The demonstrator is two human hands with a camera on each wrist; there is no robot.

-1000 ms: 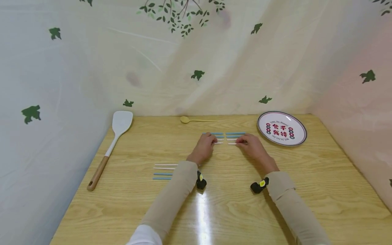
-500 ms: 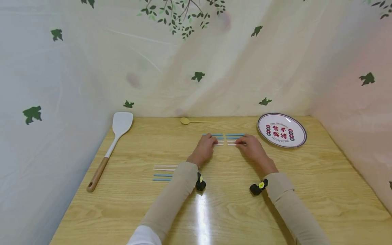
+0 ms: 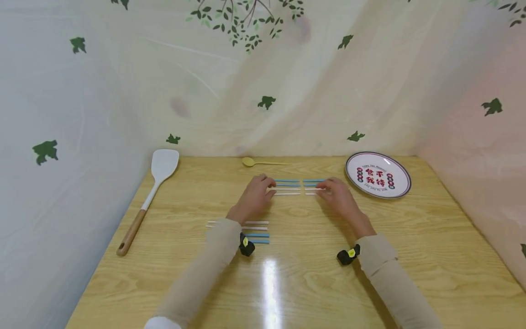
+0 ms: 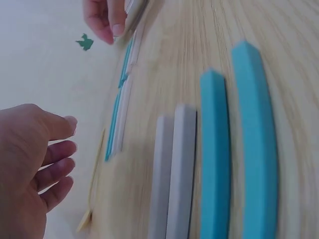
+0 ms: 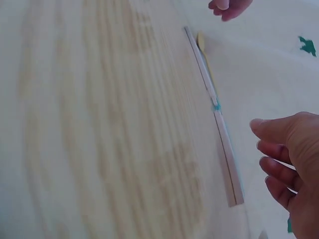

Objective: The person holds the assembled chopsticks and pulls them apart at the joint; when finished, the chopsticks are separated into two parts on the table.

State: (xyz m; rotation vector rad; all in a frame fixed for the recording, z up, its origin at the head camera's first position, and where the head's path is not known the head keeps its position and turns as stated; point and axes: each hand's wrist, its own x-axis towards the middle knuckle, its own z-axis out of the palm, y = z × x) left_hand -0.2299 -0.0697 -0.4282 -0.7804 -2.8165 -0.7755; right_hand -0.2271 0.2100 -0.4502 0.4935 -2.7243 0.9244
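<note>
In the head view, two blue chopsticks [image 3: 286,180] and two white chopsticks [image 3: 287,193] lie side by side at the back middle. A matching set of blue chopsticks [image 3: 314,181] and white chopsticks [image 3: 311,193] lies end to end with them on the right. My left hand [image 3: 252,195] hovers by the left set's outer ends, fingers relaxed and holding nothing. At the right set's outer ends is my right hand [image 3: 339,195], its thumb and fingers apart in the right wrist view. Nearer me, another set of blue chopsticks [image 4: 215,149] and white chopsticks [image 4: 180,164] is partly hidden by my left forearm.
A white spatula [image 3: 163,164] with a wooden handle lies at the left. The yellow spoon [image 3: 248,161] is near the back edge. At the back right sits a white oval plate [image 3: 374,158] with red lettering. A leaf-patterned cloth [image 3: 222,114] surrounds the wooden table [image 3: 312,283].
My left hand has let go of the white chopstick and moved left, uncovering ends of the nearer set. My right hand's fingers have come off the white chopstick and stay near it.
</note>
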